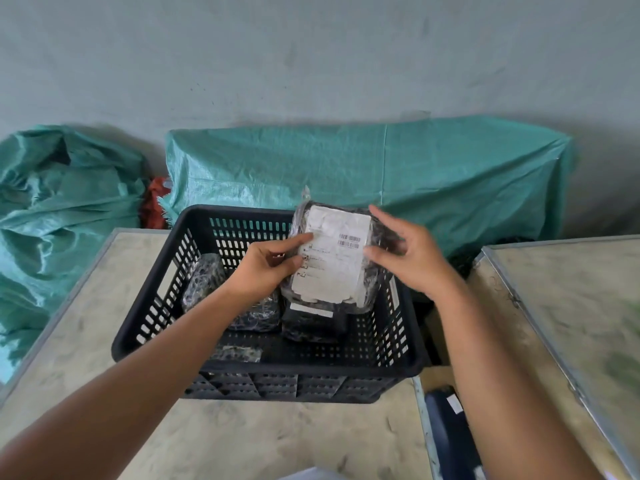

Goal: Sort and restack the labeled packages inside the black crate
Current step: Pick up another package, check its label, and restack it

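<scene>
Black plastic slotted crate (145,327) on counter (86,306). Bubble-wrapped black package w/ white label (332,258): above crate's right half, long axis upright. Left hand (266,265) pinches its left edge; right hand (412,254) spread, just beside right edge, contact unclear.

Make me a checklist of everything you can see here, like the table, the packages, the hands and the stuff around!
Surface: worn beige table; a second table to the right.
Job's things: black crate on the table; labeled package held upright above it; other wrapped packages lie inside.
Clutter: dark item in the gap between tables.
Grippers: left hand grips the package's left edge; right hand open, fingers at its right side, contact unclear.
Cables: nothing seen.
Surroundings: green tarp, crumpled green sacks, grey wall.
</scene>
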`<act>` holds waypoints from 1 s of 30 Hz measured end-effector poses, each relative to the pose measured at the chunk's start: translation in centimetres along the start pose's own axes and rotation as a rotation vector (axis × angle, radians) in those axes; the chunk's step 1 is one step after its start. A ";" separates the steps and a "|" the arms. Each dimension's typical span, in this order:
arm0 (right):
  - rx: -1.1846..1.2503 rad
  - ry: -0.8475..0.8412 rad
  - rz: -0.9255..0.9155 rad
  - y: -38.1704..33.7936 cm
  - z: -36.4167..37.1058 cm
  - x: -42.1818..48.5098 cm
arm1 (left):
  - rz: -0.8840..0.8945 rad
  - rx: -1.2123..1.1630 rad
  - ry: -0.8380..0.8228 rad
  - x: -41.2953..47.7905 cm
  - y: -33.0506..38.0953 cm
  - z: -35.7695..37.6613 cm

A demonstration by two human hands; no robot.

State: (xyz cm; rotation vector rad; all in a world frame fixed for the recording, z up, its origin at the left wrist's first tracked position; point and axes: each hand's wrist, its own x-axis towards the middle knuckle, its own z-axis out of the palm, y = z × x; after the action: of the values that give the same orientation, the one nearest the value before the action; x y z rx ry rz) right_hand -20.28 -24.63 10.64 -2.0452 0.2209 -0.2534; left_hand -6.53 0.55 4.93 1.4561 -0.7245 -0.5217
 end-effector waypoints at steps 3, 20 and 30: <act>-0.014 -0.049 0.039 2.0 2.9 -0.1 | -0.102 -0.043 0.048 0.9 -1.2 -1.0; -0.108 -0.104 0.383 10.4 8.6 3.5 | -0.413 0.467 -0.003 4.9 -9.1 1.7; -0.364 -0.284 0.464 12.2 11.4 3.5 | -0.256 0.813 -0.196 4.7 -12.5 2.0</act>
State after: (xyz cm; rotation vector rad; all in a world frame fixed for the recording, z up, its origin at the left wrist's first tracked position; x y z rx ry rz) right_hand -14.45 -21.59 -5.08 -2.2833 0.5866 0.3885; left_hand -3.30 -5.04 -6.97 2.2987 -0.9718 -0.6027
